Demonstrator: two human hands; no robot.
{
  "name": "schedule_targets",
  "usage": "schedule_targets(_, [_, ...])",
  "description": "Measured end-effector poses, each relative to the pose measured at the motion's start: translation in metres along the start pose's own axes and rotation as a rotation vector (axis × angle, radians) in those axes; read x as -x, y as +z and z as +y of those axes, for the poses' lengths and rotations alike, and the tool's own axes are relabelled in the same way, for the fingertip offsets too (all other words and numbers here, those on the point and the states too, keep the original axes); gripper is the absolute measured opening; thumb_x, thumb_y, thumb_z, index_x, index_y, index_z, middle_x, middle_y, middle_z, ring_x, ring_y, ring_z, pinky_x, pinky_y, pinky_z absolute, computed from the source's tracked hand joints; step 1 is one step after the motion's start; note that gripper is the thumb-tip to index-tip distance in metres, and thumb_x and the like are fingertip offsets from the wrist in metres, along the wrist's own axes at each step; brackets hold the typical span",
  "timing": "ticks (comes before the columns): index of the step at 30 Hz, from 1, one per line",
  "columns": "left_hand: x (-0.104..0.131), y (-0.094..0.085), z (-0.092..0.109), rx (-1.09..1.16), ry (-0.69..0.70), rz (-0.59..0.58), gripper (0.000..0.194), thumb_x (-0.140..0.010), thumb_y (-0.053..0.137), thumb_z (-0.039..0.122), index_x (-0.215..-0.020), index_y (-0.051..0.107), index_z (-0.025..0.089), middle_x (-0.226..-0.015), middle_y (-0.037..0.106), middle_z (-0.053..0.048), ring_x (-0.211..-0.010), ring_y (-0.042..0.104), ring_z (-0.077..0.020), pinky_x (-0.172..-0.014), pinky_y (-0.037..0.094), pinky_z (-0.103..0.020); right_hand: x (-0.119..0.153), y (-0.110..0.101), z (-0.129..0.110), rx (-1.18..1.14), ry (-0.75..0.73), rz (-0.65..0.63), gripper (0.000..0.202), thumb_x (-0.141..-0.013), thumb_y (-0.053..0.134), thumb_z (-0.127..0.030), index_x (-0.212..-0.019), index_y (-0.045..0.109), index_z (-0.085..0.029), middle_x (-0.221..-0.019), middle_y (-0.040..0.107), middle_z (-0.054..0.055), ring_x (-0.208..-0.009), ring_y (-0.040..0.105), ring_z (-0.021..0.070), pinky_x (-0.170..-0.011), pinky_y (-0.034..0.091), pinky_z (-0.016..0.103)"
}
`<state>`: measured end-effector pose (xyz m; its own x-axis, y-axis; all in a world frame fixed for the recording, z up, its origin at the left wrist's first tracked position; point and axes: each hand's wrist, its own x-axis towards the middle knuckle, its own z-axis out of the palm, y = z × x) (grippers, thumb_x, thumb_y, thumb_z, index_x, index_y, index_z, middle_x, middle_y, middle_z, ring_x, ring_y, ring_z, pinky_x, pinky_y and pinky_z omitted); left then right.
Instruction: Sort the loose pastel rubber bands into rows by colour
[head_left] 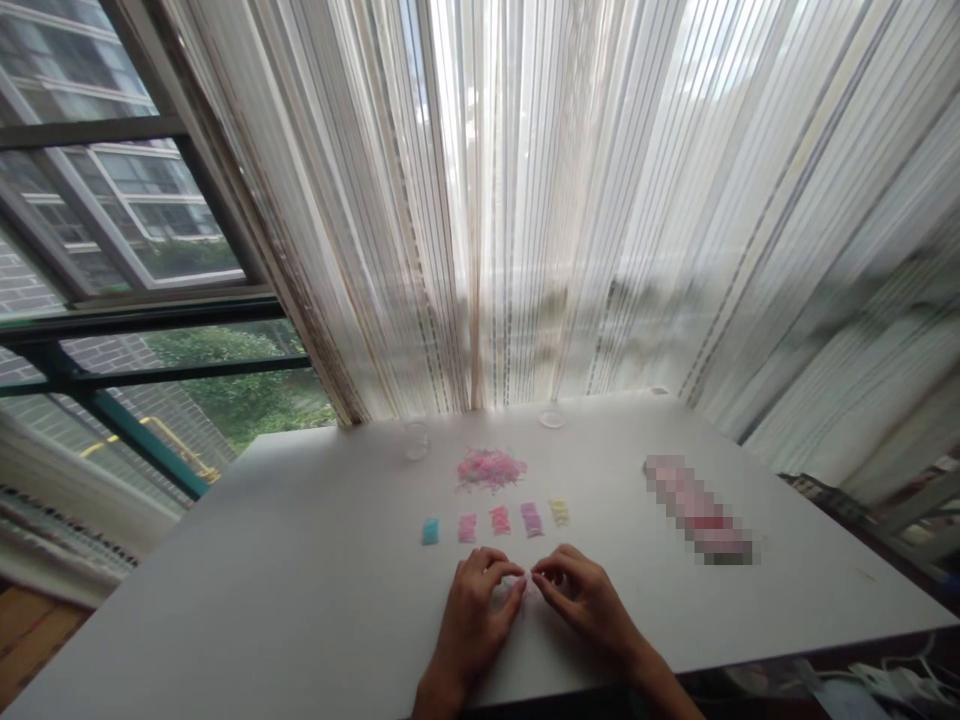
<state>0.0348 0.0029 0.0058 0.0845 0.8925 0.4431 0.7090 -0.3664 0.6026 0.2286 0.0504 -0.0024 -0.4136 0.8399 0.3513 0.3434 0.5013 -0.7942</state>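
Near the front of the white table, my left hand (480,605) is closed in a pinch, thumb against fingertips. My right hand (589,600) pinches close beside it, the fingertips of both almost meeting. A small pale pink bit (529,588) shows between and below the fingertips, too small to name. Just beyond the hands lies a row of small packets: blue (430,530), pink (467,528), coral (500,519), purple (532,519) and pale yellow (559,511). Behind the row spreads a loose pile of thin pink and whitish pieces (491,467).
A clear round container (417,440) stands at the back left of the table (262,570), and a clear flat disc (552,420) lies farther right. To the right is a blurred-out pink object (697,510). Striped sheer curtains (525,200) hang behind the table.
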Motion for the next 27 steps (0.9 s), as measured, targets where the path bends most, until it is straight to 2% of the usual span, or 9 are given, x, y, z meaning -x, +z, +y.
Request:
schedule_targets(5, [0.003, 0.010, -0.009, 0.031, 0.023, 0.010, 0.011, -0.093, 0.063, 0.019, -0.098, 0.071, 0.024, -0.095, 0.068, -0.005, -0.084, 0.066, -0.0193, -0.076, 0.057, -0.032, 0.001, 0.003, 0.004, -0.010, 0.008, -0.017, 0.019, -0.095, 0.059, -0.033, -0.091, 0.074, -0.022, -0.082, 0.065, 0.004, -0.075, 0.064, 0.0180, -0.069, 0.051, 0.028])
schedule_targets(10, [0.008, 0.017, -0.019, -0.022, 0.034, 0.058, 0.017, -0.087, 0.069, 0.018, -0.103, 0.071, 0.024, -0.096, 0.069, -0.005, -0.083, 0.066, -0.0211, -0.075, 0.056, -0.035, -0.001, 0.005, 0.008, -0.008, 0.024, -0.031, 0.019, -0.096, 0.059, -0.034, -0.093, 0.074, -0.022, -0.083, 0.065, 0.004, -0.075, 0.064, 0.0172, -0.069, 0.052, 0.027])
schedule_targets(16, [0.007, 0.011, -0.013, -0.032, 0.038, -0.013, 0.010, -0.091, 0.066, 0.019, -0.097, 0.072, 0.025, -0.089, 0.069, -0.003, -0.079, 0.066, -0.0198, -0.073, 0.054, -0.033, -0.001, 0.003, 0.004, -0.024, 0.017, -0.018, 0.020, -0.096, 0.059, -0.034, -0.094, 0.075, -0.022, -0.083, 0.066, 0.004, -0.075, 0.065, 0.0170, -0.070, 0.052, 0.027])
schedule_targets(27, [0.006, 0.005, -0.008, -0.011, 0.028, 0.034, 0.013, -0.091, 0.066, 0.019, -0.101, 0.072, 0.024, -0.092, 0.070, -0.004, -0.075, 0.066, -0.0186, -0.072, 0.056, -0.032, -0.002, 0.002, 0.004, -0.093, 0.031, 0.029, 0.025, -0.095, 0.063, -0.042, -0.093, 0.078, -0.022, -0.081, 0.067, 0.004, -0.073, 0.065, 0.0169, -0.067, 0.053, 0.027])
